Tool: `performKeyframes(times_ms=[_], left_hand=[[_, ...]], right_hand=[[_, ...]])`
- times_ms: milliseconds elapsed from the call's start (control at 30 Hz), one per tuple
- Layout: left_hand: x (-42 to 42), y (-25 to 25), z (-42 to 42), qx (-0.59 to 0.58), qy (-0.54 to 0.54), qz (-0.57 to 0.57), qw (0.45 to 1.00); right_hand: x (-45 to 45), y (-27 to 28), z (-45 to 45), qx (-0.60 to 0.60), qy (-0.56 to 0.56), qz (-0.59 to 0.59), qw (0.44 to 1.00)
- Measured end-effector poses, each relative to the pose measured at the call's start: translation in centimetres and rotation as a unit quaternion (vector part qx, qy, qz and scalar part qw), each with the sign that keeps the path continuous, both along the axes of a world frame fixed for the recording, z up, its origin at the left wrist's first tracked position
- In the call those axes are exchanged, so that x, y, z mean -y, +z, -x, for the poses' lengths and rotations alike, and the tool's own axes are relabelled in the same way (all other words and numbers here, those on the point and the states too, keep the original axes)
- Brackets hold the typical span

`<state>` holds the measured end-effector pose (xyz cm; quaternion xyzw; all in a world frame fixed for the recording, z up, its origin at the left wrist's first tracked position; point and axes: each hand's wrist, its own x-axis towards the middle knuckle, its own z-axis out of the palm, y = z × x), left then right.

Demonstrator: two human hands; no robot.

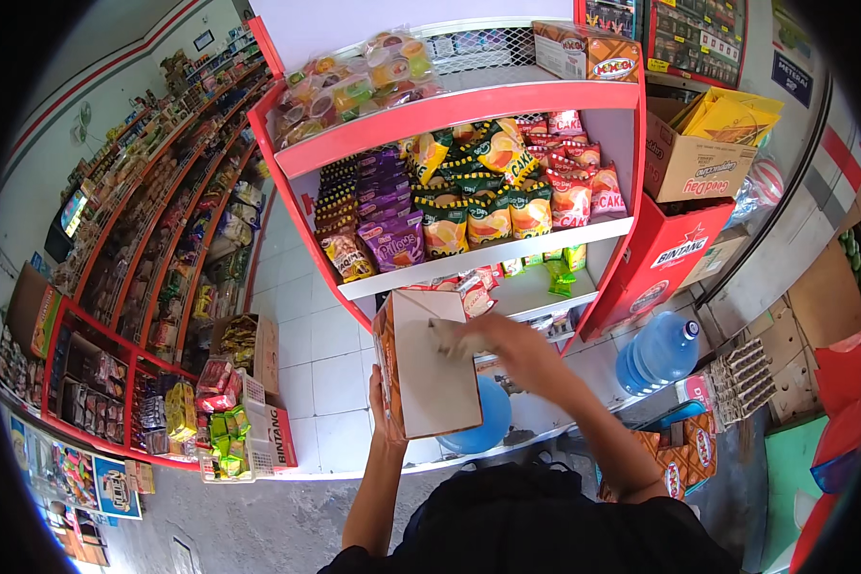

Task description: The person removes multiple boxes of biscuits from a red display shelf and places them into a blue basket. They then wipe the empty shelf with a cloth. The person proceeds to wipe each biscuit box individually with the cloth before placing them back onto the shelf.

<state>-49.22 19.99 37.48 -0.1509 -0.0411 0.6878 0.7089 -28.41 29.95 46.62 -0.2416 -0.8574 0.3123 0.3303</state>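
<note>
My left hand [386, 412] grips a cardboard box [438, 394] by its lower left edge, holding it up before the snack rack. The box's plain greyish face is turned up towards me, and a printed orange side shows at its left. Over that plain face is my right hand [513, 351], blurred, with a greyish cloth [452, 339] bunched at its fingers. Whether the cloth presses on the cardboard is hard to tell. Behind the box stands the red-framed rack [459, 125], its upper shelf filled with snack packets [445, 222].
A blue water jug [484, 420] is partly hidden below the box. Another water jug [656, 355] stands at right, near egg trays [742, 384] and orange printed boxes [678, 459]. A plastic basket of packets [258, 430] sits left, before long store shelves [165, 237].
</note>
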Motion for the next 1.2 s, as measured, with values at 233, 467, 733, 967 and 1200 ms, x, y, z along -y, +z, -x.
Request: performKeyframes(times_ms=[233, 467, 733, 967, 1200], left_hand=[[-1.4, 0.6, -2.3, -0.355, 0.022, 0.002, 0.935], [-1.2, -1.1, -0.5, -0.339, 0.060, -0.011, 0.939], [-1.1, -0.1, -1.2, -0.398, 0.028, -0.013, 0.917], [-1.3, -0.3, -1.6, -0.399, 0.029, -0.037, 0.916], [-1.8, -2.4, 0.3, -0.347, 0.005, -0.014, 0.938]], right_hand=[[-0.1, 0.5, 3.8, -0.001, -0.070, -0.209, 0.975], [-0.9, 0.1, 2.1, -0.032, -0.074, -0.197, 0.977], [0.6, 1.8, 1.1, -0.067, -0.059, -0.179, 0.980], [1.6, 2.3, 1.0, -0.044, -0.053, -0.029, 0.997], [5.4, 0.6, 1.4, 0.038, -0.044, -0.197, 0.979]])
